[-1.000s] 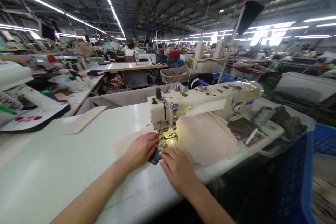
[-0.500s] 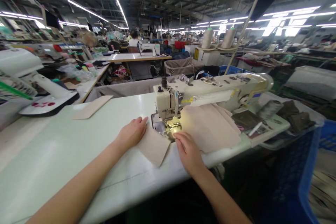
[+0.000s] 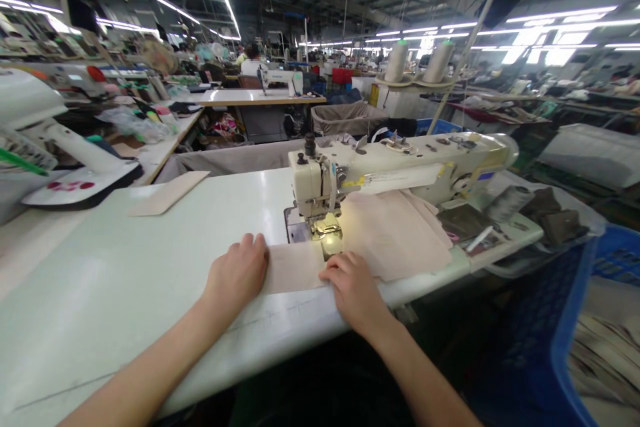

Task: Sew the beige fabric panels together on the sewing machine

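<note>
A small beige fabric piece [image 3: 294, 268] lies flat in front of the sewing machine [image 3: 320, 190], its far edge close to the lit needle plate [image 3: 327, 232]. My left hand [image 3: 241, 265] has its fingers curled at the piece's left edge. At the right corner my right hand [image 3: 353, 287] pinches it between thumb and fingers. Larger beige fabric panels [image 3: 400, 233] are layered under the machine arm, just beyond my right hand. Another beige piece [image 3: 169, 195] rests apart at the table's far left.
A white fan-like appliance [image 3: 83, 170] stands at left. Thread cones [image 3: 397, 61] rise behind the machine. Dark scraps, a grey thread spool [image 3: 509, 203] and a white-handled tool [image 3: 479, 240] lie at right. A blue crate [image 3: 563, 340] holding fabric sits below the table's right end.
The small fabric piece has turned from slanted to nearly square with the table edge. My left hand has shifted left and its fingers have curled; my right hand has moved slightly nearer to me.
</note>
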Available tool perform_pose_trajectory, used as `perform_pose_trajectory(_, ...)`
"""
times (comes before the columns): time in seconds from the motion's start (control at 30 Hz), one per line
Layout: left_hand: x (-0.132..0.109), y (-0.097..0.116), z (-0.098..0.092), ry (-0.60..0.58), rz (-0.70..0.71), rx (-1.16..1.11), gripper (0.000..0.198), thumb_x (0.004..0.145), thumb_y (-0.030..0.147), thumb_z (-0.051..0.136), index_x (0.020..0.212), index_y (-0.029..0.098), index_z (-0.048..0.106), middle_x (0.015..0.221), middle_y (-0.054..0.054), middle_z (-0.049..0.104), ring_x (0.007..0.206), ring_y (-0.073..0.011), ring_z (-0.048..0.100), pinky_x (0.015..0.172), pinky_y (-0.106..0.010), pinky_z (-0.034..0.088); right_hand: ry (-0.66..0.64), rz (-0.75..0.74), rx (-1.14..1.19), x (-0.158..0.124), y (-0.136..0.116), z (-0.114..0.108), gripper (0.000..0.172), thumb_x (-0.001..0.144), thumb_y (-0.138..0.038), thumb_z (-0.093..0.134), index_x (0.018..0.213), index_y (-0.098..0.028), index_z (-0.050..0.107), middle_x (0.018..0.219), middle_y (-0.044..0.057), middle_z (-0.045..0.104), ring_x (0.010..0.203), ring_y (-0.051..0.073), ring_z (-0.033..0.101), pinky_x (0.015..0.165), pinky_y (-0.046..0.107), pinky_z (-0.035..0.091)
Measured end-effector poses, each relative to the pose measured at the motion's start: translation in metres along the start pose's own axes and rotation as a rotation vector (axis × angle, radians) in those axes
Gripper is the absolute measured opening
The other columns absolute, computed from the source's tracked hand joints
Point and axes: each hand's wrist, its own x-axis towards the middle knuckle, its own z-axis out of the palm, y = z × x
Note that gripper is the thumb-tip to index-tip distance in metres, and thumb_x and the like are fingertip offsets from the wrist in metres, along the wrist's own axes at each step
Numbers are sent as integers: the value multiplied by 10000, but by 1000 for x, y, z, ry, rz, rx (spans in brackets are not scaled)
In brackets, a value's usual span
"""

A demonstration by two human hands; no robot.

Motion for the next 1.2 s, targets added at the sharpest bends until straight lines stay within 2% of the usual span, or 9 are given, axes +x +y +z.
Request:
perform_pose_trajectory(0.07,0,11,2,110,250,-90,288,961,124,415,1149,157,631,1109,-147,674,1048,-295,661,836,-425,566,-26,-25,-24,-1,-1,-1,267,890,2,553,917,-198,729,966,55,667,962,227,543,886,384,436)
perform_pose_trajectory(0.13,3,24,8,208,499,-196,295,977,145,460,1215,192,627,1254,-116,660,1204,-272,593,1045,-465,473,-42,-57,-25,-1,-1,-2,247,911,-10,559,952,-193,719,1022,50,687,1007,225,543,925,383,417)
perform_pose_trajectory(0.2,7,34,16,249,577,-257,285,992,204,498,1248,190,622,1327,-100,639,1248,-263,562,1103,-456,422,-45,-74,-18,2,0,-1,251,928,-11,551,992,-194,711,1079,42,702,1045,223,543,966,383,394)
perform_pose_trajectory(0.37,23,39,21,242,493,-297,290,975,241,546,1245,177,633,1255,-98,664,1170,-272,590,996,-429,487,-40,-53,7,13,8,5,269,933,-4,549,1016,-208,703,1102,21,719,1049,217,561,1014,391,359)
perform_pose_trajectory(0.57,30,35,16,209,450,-335,301,969,233,524,1249,192,627,1281,-103,649,1189,-280,583,990,-445,491,-31,-16,19,20,14,11,272,926,-11,566,1016,-219,717,1101,12,725,1064,224,562,1072,422,322)
perform_pose_trajectory(0.87,34,32,19,180,473,-346,323,978,239,497,1272,184,618,1293,-112,651,1216,-302,566,1004,-480,485,-26,-10,17,20,15,13,300,930,-14,555,1043,-240,717,1111,9,716,1081,213,564,1108,424,301)
perform_pose_trajectory(1.03,35,30,25,218,489,-378,341,977,235,486,1288,183,616,1302,-112,648,1227,-299,563,1015,-482,477,-28,-4,-3,21,14,13,246,921,-31,595,1008,-227,715,1048,5,711,1042,211,561,1100,417,312)
perform_pose_trajectory(1.2,39,27,28,261,498,-380,335,982,258,494,1281,187,627,1317,-118,651,1219,-287,580,1014,-467,486,-59,28,-11,24,13,12,257,941,-37,570,1027,-234,710,1072,3,709,1067,212,556,1126,431,287)
